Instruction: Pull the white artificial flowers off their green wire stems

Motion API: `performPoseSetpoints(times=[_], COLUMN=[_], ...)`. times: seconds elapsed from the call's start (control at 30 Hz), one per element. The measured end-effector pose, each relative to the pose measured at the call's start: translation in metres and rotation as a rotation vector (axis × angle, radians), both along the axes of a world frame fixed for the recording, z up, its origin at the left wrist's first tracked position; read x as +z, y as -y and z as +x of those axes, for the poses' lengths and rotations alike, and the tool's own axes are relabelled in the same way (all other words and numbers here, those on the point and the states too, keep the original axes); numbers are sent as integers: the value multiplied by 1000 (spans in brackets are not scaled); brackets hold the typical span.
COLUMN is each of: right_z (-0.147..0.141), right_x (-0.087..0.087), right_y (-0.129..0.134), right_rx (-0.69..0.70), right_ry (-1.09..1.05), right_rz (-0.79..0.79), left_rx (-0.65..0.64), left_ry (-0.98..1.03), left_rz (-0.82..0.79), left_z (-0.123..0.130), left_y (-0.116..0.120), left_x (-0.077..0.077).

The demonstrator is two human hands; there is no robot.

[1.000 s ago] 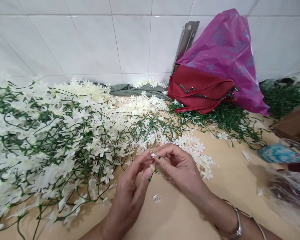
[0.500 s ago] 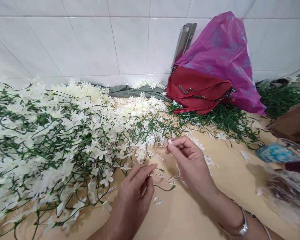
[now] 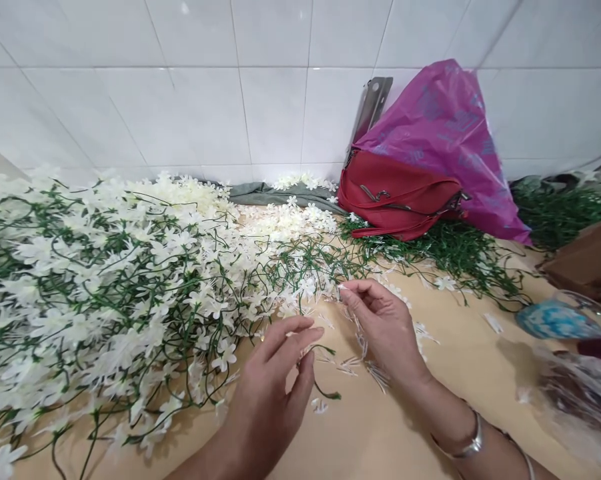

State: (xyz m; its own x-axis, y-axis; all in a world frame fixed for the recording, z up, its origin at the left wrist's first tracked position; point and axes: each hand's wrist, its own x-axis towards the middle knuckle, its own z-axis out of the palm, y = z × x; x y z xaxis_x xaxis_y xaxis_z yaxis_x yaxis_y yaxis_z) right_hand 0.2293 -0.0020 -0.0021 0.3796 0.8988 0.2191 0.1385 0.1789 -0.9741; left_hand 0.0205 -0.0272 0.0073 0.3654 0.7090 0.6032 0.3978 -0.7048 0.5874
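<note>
My left hand is closed lightly around a thin green artificial flower stem, whose forked ends stick out to the right past the fingers. Up and to the right, my right hand pinches a small white piece between thumb and forefinger; its kind is too small to make out. A big pile of white artificial flowers on green stems lies left of both hands. Thin white stamens are scattered on the table below my right hand. Small white scraps lie beside my left hand.
At the back, a red handbag and a purple plastic bag lean against the tiled wall. Green stems are heaped before them. On the right are a blue-and-white item, a clear plastic bag and a brown box.
The view has tilted up slightly, so the scene sits lower. The left fingers have parted a little and the stem's ends dip lower. My right hand keeps its pinch.
</note>
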Motion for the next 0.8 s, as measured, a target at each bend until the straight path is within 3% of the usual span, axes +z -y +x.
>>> performPoseSetpoints(times=[0.13, 0.23, 0.33, 0.47, 0.6, 0.7, 0.8], right_z=[12, 20, 23, 24, 23, 21, 18], right_x=[1, 1, -1, -4, -3, 2, 12], right_y=[-10, -16, -18, -17, -16, -14, -9], right_rx=[-111, -163, -148, -121, -99, -78, -74], right_ry=[-29, -20, 9, 37, 42, 43, -8], right_rz=[96, 163, 157, 134, 131, 109, 102], left_rx=[14, -26, -32, -49, -69, -77, -69], left_ry=[-59, -141, -398, -568, -606, -613, -395], left_rz=[24, 139, 207, 222, 227, 229, 145], left_z=[-2, 9, 32, 60, 68, 63, 53], left_y=[-24, -49, -75, -98, -109, -109, -100], left_x=[21, 31, 29, 19, 14, 19, 30])
